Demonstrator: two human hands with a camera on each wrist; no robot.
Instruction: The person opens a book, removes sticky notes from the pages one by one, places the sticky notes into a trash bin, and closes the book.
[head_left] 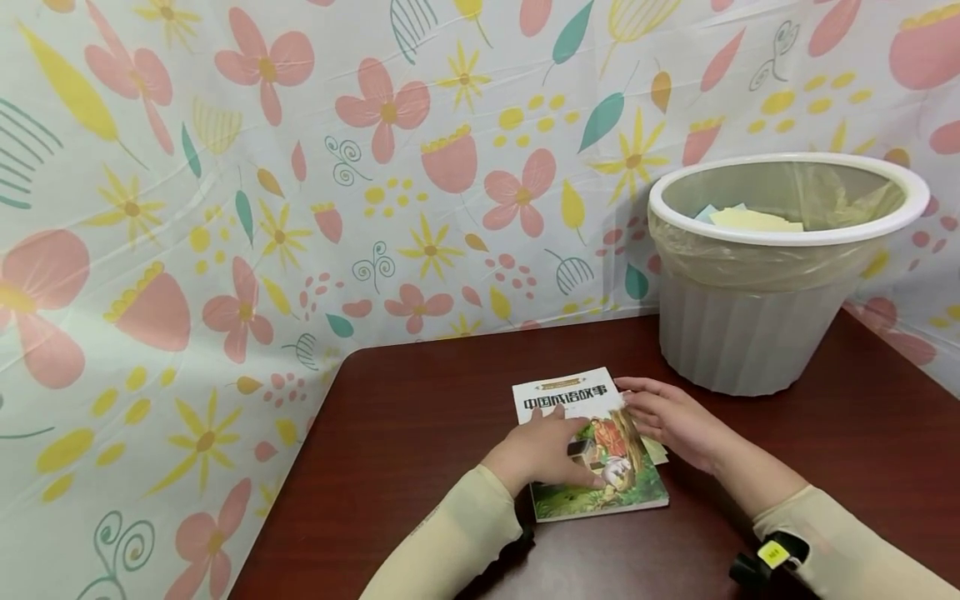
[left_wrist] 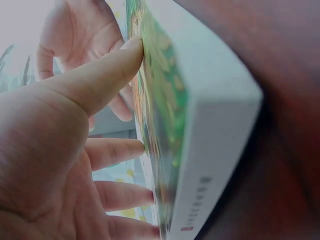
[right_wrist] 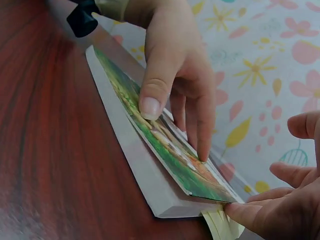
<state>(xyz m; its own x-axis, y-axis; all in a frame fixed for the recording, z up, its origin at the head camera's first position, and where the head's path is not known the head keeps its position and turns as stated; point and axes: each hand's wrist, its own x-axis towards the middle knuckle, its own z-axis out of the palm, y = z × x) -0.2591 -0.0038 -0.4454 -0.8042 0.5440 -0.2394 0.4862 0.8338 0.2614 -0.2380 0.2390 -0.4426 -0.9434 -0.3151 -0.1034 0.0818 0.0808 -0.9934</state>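
Note:
A paperback book [head_left: 600,498] with an illustrated cover and Chinese lettering lies on the dark red table. My left hand [head_left: 542,452] rests on its cover, fingers spread, with the thumb and fingertips touching it in the left wrist view. Along the book's right edge is my right hand [head_left: 678,423], its fingers extended. In the right wrist view, a fingertip of this hand [right_wrist: 287,205] is right at the cover's corner, beside pale yellow paper slips [right_wrist: 222,225] that stick out from the book. The cover stands slightly lifted off the pages there.
A grey wastebasket [head_left: 738,333] with a white rim and a clear liner stands at the table's back right. Yellow and blue papers [head_left: 753,219] lie inside it. A flower-printed cloth [head_left: 386,200] hangs behind and left of the table [head_left: 405,400].

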